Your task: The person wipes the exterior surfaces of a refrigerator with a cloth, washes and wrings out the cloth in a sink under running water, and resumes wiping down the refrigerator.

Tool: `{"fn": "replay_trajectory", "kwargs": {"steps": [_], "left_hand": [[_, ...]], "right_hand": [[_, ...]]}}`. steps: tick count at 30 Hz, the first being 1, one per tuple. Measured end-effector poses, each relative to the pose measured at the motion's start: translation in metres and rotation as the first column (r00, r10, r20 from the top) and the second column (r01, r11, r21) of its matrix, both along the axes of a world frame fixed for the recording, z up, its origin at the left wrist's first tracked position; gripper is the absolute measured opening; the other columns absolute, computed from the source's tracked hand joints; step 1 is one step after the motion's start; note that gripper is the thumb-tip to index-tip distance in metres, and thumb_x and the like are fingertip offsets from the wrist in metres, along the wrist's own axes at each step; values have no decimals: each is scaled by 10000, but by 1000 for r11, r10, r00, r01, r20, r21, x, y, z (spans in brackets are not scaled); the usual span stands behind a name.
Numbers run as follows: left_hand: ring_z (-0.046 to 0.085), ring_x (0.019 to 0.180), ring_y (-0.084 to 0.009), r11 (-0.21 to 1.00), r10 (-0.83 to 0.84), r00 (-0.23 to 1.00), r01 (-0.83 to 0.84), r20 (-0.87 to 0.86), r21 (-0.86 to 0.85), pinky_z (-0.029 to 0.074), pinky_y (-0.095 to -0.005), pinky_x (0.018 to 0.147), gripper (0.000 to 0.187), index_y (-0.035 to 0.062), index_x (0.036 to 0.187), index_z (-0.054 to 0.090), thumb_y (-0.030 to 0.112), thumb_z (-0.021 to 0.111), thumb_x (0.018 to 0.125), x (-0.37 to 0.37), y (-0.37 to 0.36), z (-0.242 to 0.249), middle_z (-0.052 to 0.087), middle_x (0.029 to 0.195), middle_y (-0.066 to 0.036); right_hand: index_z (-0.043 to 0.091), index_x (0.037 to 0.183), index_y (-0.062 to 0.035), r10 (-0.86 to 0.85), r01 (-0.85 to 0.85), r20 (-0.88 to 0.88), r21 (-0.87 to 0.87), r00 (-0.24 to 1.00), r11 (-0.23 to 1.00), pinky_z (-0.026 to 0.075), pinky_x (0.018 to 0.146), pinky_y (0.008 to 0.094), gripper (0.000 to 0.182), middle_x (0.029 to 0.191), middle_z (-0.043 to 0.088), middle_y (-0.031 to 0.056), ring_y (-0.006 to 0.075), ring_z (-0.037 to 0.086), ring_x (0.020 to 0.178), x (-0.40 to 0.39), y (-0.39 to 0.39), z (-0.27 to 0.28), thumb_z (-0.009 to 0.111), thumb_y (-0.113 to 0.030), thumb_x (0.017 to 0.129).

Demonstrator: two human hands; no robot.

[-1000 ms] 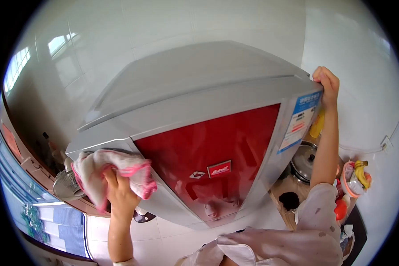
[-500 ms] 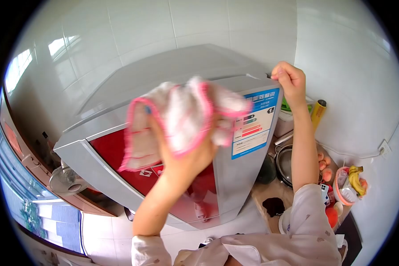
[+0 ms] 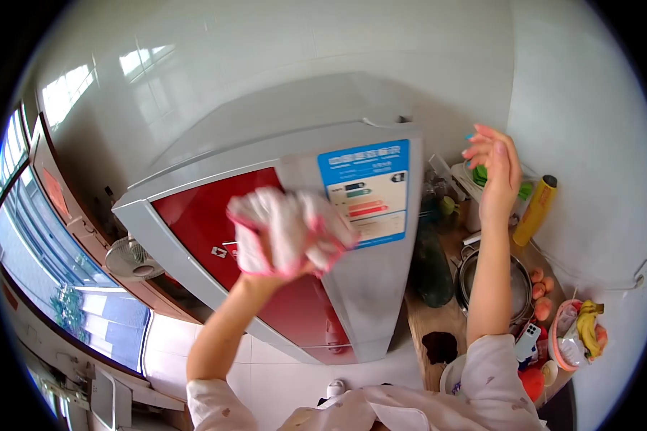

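Observation:
A grey refrigerator (image 3: 366, 287) with a red front panel (image 3: 201, 215) stands before me. Its front bears a blue and white energy label (image 3: 381, 188). My left hand (image 3: 277, 269) grips a crumpled white cloth with pink edging (image 3: 284, 223) against the door, left of the label; the cloth hides most of the fingers. My right hand (image 3: 497, 172) is raised in the air to the right of the refrigerator, fingers apart, holding nothing.
On the wooden table (image 3: 417, 323) at right are a strainer (image 3: 521, 284), a dark green gourd (image 3: 433, 269), a yellow roll (image 3: 535, 210), a phone (image 3: 527, 341) and a basket (image 3: 557, 352) with bananas (image 3: 588, 327). A fan (image 3: 131, 258) stands at left.
My right hand has let go of the refrigerator's top corner, moved off to the right and opened. My left hand has moved down with the cloth, uncovering the label. The view has shifted.

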State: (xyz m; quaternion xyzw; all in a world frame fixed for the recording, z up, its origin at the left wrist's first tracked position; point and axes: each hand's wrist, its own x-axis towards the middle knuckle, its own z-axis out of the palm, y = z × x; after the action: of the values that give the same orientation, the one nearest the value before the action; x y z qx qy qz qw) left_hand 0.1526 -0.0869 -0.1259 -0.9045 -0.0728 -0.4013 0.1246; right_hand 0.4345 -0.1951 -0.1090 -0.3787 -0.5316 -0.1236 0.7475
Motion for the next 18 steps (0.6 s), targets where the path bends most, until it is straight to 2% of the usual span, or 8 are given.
{"fn": "replay_trajectory", "kwargs": {"steps": [2, 4, 11, 12, 13, 14, 15, 18], "left_hand": [[525, 865, -306, 832, 349, 924, -383, 159, 401, 377, -547, 757, 383, 184, 887, 611, 347, 687, 549, 22, -6, 14, 538, 953, -59], [491, 1003, -244, 958, 224, 957, -251, 184, 140, 326, -617, 817, 492, 165, 1105, 533, 403, 583, 678, 60, 2, 20, 522, 1090, -4], [390, 1084, -298, 761, 376, 905, -180, -198, 623, 305, -548, 917, 445, 84, 1078, 528, 354, 528, 725, 144, -39, -48, 467, 1139, -101], [431, 1025, -294, 988, 140, 891, -99, -431, 117, 343, -491, 853, 466, 69, 1097, 522, 356, 530, 730, 140, -35, -77, 490, 1117, -100], [473, 966, -290, 897, -178, 850, -67, -495, -437, 381, -435, 790, 487, 55, 1116, 517, 358, 531, 736, 134, -30, -105, 513, 1095, -98], [514, 908, -286, 517, -470, 800, -92, -372, -851, 420, -379, 726, 508, 40, 1135, 511, 360, 533, 741, 128, -26, -127, 537, 1073, -97], [555, 849, -281, -21, -640, 760, -160, -110, -987, 458, -322, 663, 529, 26, 1154, 505, 361, 535, 747, 123, -25, -136, 560, 1051, -95], [536, 870, -278, -76, -504, 862, 10, 47, -997, 434, -349, 703, 529, 59, 1152, 488, 367, 553, 726, 95, -2, -113, 543, 1051, -84]], "right_hand": [[553, 949, 6, 79, -64, -246, 72, 966, 995, 392, 557, 210, 253, 807, 574, 67, 100, 532, 640, 5, -9, -20, 400, -187, 895], [546, 886, 10, 164, -119, -346, 147, 924, 982, 374, 504, 206, 231, 724, 555, 62, 98, 513, 569, 0, -13, -42, 422, -185, 891], [544, 826, 4, 300, -234, -578, 189, 759, 954, 336, 447, 202, 175, 589, 478, 17, 77, 441, 480, -24, -13, -103, 472, -150, 868], [547, 817, 2, 299, -265, -585, 146, 754, 953, 332, 444, 202, 173, 583, 472, 12, 75, 437, 478, -25, -17, -111, 478, -149, 866], [551, 795, -1, 280, -290, -530, 66, 800, 955, 325, 436, 198, 176, 571, 471, 9, 74, 439, 476, -21, -22, -121, 474, -142, 865], [552, 783, -1, 275, -306, -549, 36, 790, 951, 321, 430, 197, 179, 555, 465, 6, 71, 428, 464, -22, -28, -127, 466, -136, 863], [552, 779, -1, 242, -291, -571, 4, 785, 957, 321, 430, 197, 181, 548, 461, 6, 71, 423, 459, -22, -35, -134, 463, -136, 862], [555, 778, -6, 144, -236, -596, -79, 790, 969, 319, 430, 196, 196, 537, 444, 5, 69, 409, 455, -13, -51, -153, 458, -155, 860]]}}
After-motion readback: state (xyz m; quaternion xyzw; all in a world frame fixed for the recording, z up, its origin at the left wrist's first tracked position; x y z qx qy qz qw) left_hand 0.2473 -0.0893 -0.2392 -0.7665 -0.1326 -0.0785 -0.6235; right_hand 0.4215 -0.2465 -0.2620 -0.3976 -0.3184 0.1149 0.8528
